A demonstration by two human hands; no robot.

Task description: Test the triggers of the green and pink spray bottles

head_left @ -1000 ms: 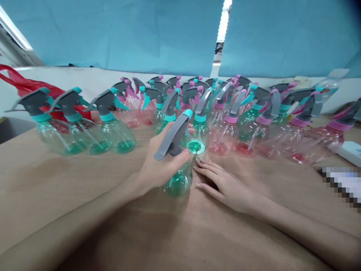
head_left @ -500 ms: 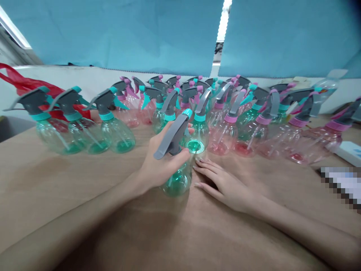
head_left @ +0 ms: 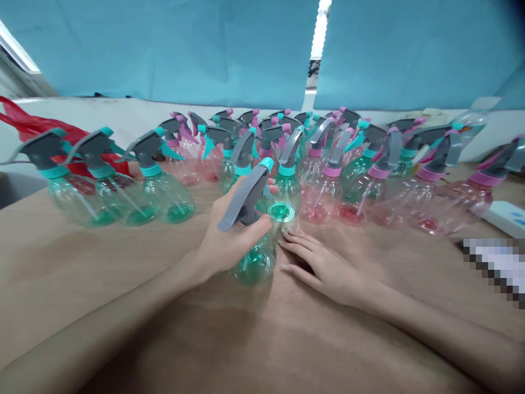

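Note:
My left hand [head_left: 229, 227] is wrapped round the neck of a green spray bottle [head_left: 253, 266] with a grey trigger head and a turquoise nozzle. The bottle is near the middle of the table, slightly tilted; the hand hides its collar. My right hand [head_left: 324, 266] lies on the wood just to the right of it, fingers stretched out and holding nothing. Behind the held bottle stands another green spray bottle [head_left: 289, 189], with a pink spray bottle [head_left: 320, 194] to its right.
Three green spray bottles [head_left: 168, 197] stand in a row on the left, before a red plastic bag [head_left: 36, 123]. Several pink and green ones crowd the back and right of the wooden table [head_left: 82, 262]. A white box [head_left: 506, 218] and a pixelated object [head_left: 496, 268] lie at right.
The view has shifted slightly, so everything appears a little further left. Both hands keep their poses, and the left still grips the green spray bottle.

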